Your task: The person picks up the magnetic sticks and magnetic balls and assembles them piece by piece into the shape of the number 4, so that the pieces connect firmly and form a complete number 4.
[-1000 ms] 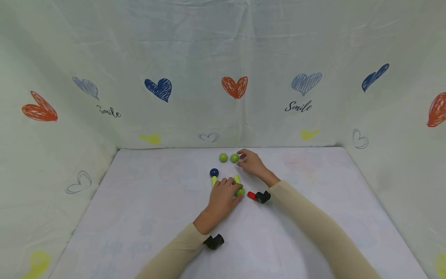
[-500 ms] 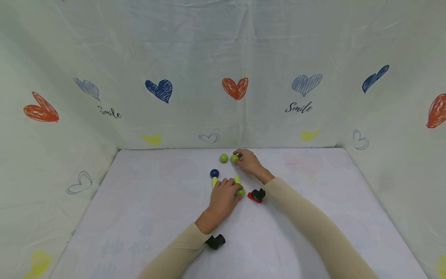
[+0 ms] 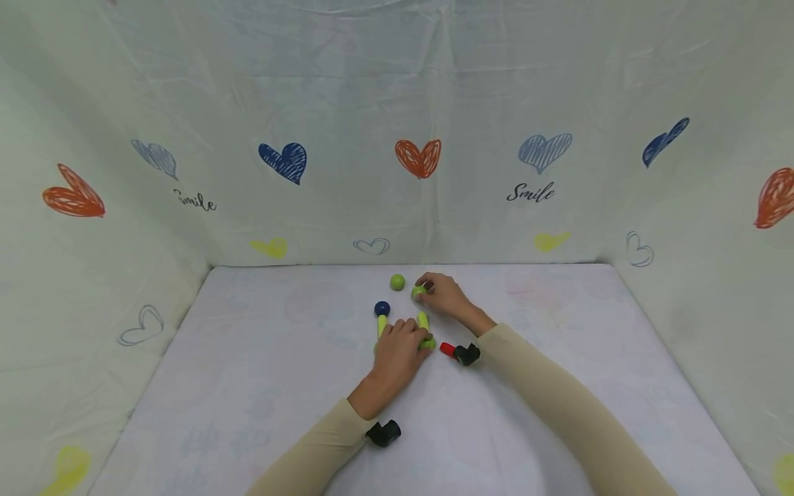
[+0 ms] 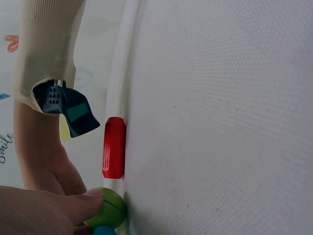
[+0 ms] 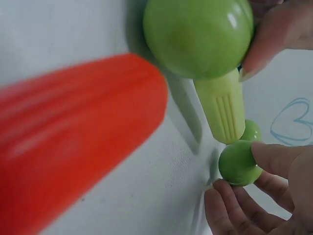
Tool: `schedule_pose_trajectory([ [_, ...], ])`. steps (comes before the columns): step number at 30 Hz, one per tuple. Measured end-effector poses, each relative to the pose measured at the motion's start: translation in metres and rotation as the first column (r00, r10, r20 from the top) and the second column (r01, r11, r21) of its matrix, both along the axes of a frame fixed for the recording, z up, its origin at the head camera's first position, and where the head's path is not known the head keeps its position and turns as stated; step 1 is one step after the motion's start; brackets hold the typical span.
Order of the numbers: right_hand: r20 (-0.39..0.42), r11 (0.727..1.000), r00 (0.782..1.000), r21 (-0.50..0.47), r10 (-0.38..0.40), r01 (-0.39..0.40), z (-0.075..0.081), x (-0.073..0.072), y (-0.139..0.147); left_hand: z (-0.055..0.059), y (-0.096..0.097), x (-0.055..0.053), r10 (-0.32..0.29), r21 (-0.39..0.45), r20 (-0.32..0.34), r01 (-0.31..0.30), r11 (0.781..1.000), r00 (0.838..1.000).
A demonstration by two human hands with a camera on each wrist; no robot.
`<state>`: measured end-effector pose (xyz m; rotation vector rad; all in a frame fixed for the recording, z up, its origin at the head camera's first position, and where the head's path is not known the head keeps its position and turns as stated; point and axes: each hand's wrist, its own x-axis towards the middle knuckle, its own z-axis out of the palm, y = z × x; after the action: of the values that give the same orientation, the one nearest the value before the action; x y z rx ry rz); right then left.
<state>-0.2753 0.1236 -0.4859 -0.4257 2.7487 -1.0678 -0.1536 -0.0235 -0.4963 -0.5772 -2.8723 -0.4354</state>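
There's the big creased sheet [image 3: 347, 103] hanging at the far side, printed with hearts and "Smile", and before it a broad table [image 3: 248, 393] under a pale, finely textured cover. Two ribbed-cuff beige sleeves [image 3: 552, 393] reach in from the near side. On the right lies a red rod [image 3: 448, 350], glossy and grooved, partly behind a black wrist camera [image 3: 468, 355]. Two fluted yellow rods run far to near: the left rod [image 3: 382, 324], a smooth navy ball [image 3: 382, 308] at its far end, and the right rod [image 3: 424, 321], its near end meeting the near green ball [image 3: 429, 343]. Just beside that ball, a bit of blue [image 4: 104, 230] peeps out.

And there's the change! A second ago the right hand [image 3: 446, 296] was spread around the second green ball [image 3: 418, 292], level with the far green ball [image 3: 397, 282]; now it's been drawn nearer, toward the right rod. Those fingers are closed to the ball's width, thumb against fingertips, gripping it; whether it touches the rod I can't tell. The left hand [image 3: 397, 355] stays put, fingers bent, thumb pressing the near green ball in its grip.
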Motion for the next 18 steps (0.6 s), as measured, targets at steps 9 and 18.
schedule_pose_trajectory([
  [9, 0.005, 1.0, 1.0, -0.027, 0.014, -0.014, 0.0, 0.014, 0.008, -0.002, 0.001, 0.001, -0.002, 0.016, -0.011, 0.002, 1.0, 1.0],
  [18, 0.039, 0.999, 0.999, -0.039, 0.032, -0.03, 0.002, 0.024, 0.012, -0.004, 0.002, 0.001, 0.012, 0.019, -0.004, -0.012, 1.0, 1.0],
])
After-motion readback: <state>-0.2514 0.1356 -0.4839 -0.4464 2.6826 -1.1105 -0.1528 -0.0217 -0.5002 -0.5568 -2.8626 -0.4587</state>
